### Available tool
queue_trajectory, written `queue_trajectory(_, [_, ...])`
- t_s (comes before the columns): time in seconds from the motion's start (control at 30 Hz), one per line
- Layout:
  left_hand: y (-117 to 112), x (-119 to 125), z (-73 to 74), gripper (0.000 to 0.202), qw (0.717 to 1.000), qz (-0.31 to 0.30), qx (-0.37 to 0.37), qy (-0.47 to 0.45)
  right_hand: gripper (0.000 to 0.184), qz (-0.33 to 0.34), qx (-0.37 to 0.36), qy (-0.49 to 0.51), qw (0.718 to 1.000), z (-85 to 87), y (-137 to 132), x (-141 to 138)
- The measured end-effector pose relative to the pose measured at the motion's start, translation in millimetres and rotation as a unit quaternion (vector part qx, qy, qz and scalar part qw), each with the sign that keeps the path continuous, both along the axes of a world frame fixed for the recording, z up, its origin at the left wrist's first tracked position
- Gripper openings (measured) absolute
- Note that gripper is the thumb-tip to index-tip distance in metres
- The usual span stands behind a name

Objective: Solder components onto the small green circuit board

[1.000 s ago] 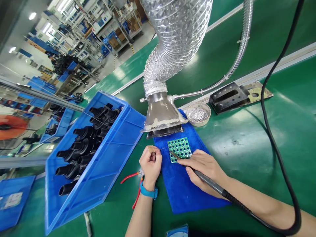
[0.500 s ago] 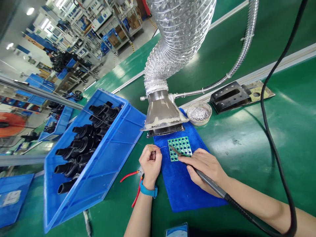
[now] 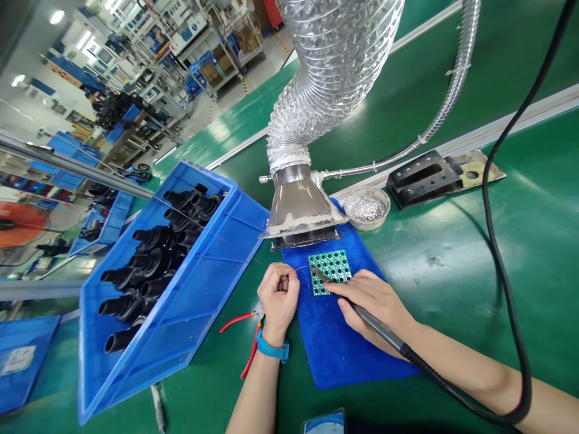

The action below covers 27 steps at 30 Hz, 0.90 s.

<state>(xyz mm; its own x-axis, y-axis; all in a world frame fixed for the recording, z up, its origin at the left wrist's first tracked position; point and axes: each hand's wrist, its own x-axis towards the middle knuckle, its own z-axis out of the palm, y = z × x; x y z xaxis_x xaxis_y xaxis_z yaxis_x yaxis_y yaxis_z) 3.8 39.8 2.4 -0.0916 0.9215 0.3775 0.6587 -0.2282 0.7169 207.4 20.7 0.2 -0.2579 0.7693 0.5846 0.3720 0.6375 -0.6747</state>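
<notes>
A green circuit board (image 3: 335,289) dotted with dark round spots lies on a blue cloth (image 3: 348,349). My right hand (image 3: 377,307) is closed around a soldering iron (image 3: 379,327), whose tip rests at the board's left part. To the board's left, my left hand (image 3: 279,295) pinches a thin solder wire (image 3: 303,267) that reaches toward the iron's tip. Whether wire and tip touch is too small to tell. Red-handled pliers (image 3: 251,346) lie beside my left wrist, partly hidden by it.
A fume extractor hood (image 3: 301,202) hangs just beyond the board. At left stands a blue crate (image 3: 217,289) of black plastic parts (image 3: 151,262). A bowl of shiny metal bits (image 3: 366,208) and a black metal holder (image 3: 423,179) sit at back right. The iron's cable (image 3: 493,223) loops at right.
The view has shifted slightly. My left hand and the solder wire have moved a little up and right; the iron's tip stays at the board's left part.
</notes>
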Motion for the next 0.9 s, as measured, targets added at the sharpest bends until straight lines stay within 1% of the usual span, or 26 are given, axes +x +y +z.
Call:
queue_trajectory(0.27, [-1, -1, -1.5, 0.021, 1.0, -0.007, -0.003, -0.004, 0.023, -0.003, 0.021, 0.0, 1.0, 0.5, -1, -1])
queue_trajectory(0.5, [-1, 0, -0.5, 0.02, 1.0, -0.008, -0.002, -0.007, 0.023, -0.006, 0.019, 0.004, 1.0, 2.2, -1, -1])
queue_trajectory(0.77, [0, 0, -2.2, 0.022, 1.0, -0.018, 0.011, -0.011, 0.021, 0.012, -0.04, 0.022, 0.999, 12.7, 6, 2])
queue_trajectory(0.9, [0, -1, -3.3, 0.021, 0.999, -0.019, 0.016, -0.02, 0.023, 0.018, -0.069, 0.034, 0.997, 16.8, 7, 4])
